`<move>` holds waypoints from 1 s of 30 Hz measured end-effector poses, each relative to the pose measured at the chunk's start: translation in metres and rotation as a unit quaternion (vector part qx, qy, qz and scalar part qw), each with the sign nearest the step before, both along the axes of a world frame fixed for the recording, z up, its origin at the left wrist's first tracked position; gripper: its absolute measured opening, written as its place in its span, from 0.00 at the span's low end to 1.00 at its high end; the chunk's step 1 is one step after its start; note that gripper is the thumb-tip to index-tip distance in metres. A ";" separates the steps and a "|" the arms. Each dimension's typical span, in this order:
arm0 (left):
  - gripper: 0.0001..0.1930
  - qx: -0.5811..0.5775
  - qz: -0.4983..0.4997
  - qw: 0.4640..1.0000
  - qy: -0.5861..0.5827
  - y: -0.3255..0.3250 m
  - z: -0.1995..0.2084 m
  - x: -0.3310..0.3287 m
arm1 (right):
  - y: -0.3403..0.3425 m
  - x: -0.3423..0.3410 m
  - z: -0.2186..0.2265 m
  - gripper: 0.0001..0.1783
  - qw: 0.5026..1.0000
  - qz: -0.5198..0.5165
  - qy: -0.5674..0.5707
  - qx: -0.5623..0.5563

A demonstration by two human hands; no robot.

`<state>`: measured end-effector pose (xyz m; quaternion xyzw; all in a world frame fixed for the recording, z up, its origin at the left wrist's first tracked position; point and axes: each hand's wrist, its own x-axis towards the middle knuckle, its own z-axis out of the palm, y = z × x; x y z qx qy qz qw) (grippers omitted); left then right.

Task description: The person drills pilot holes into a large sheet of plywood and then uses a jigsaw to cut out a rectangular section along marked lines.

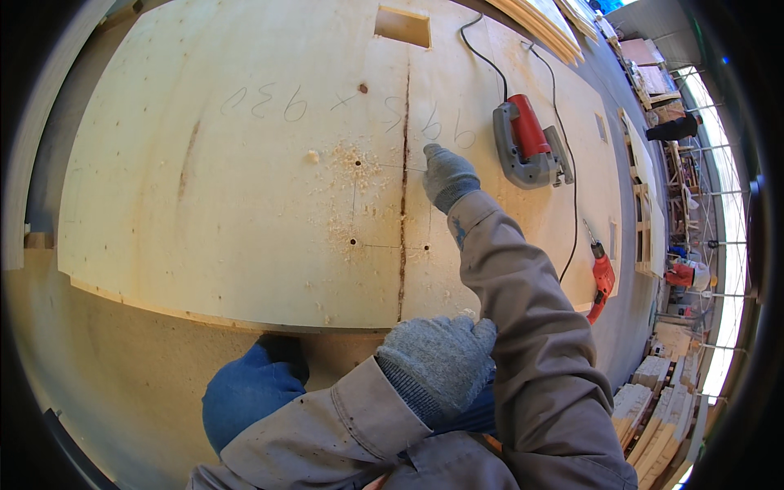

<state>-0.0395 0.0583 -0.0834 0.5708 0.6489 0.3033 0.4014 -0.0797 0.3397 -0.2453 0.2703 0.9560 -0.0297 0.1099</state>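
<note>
A large pale plywood panel (245, 196) lies flat before me, with pencil figures and lines. My right hand (451, 175), in a grey knit glove, is closed over the panel at a corner of the pencilled square. What its fingers hold, if anything, is hidden. Nearer my body, by the front edge, my gloved left hand (437, 355) is curled closed beside my right sleeve; its palm side does not show. Three drilled holes mark the square's other corners, and wood shavings (347, 159) lie scattered round the left ones. A dark crack-like line runs through the square.
A red and grey jigsaw (531, 143) rests on the panel right of my right hand, its cord running back. Farther right lies a red drill (602, 278) with a bit. A rectangular cutout (403, 28) opens at the far edge. Timber stacks (661, 408) and two people stand at right.
</note>
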 end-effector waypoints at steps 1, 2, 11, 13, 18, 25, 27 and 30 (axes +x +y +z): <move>0.21 0.009 0.010 1.000 -0.003 -0.001 -0.001 0.000 | 0.000 0.000 -0.002 0.21 1.000 0.003 0.003 0.001; 0.21 0.003 0.008 1.000 -0.002 -0.001 0.000 -0.001 | -0.001 -0.002 -0.003 0.21 1.000 0.002 0.004 -0.002; 0.20 0.036 0.004 0.999 0.014 -0.004 -0.004 -0.002 | 0.019 0.005 -0.007 0.14 0.995 0.083 0.033 -0.033; 0.20 0.042 0.010 0.999 0.018 -0.005 -0.005 -0.002 | 0.024 0.002 -0.007 0.21 0.991 0.133 0.013 -0.016; 0.17 0.036 0.004 0.999 0.021 -0.005 -0.004 -0.003 | 0.034 0.012 0.002 0.25 0.977 0.043 0.061 -0.200; 0.17 0.029 -0.001 0.999 0.035 -0.009 0.000 -0.005 | 0.046 0.010 -0.008 0.28 0.953 -0.025 0.089 -0.288; 0.17 0.043 0.015 0.999 0.023 -0.010 -0.005 -0.005 | 0.046 0.010 -0.012 0.28 0.957 -0.007 0.087 -0.276; 0.16 0.039 0.013 0.999 0.019 -0.010 -0.007 -0.005 | 0.045 0.012 -0.013 0.27 0.970 0.043 0.080 -0.224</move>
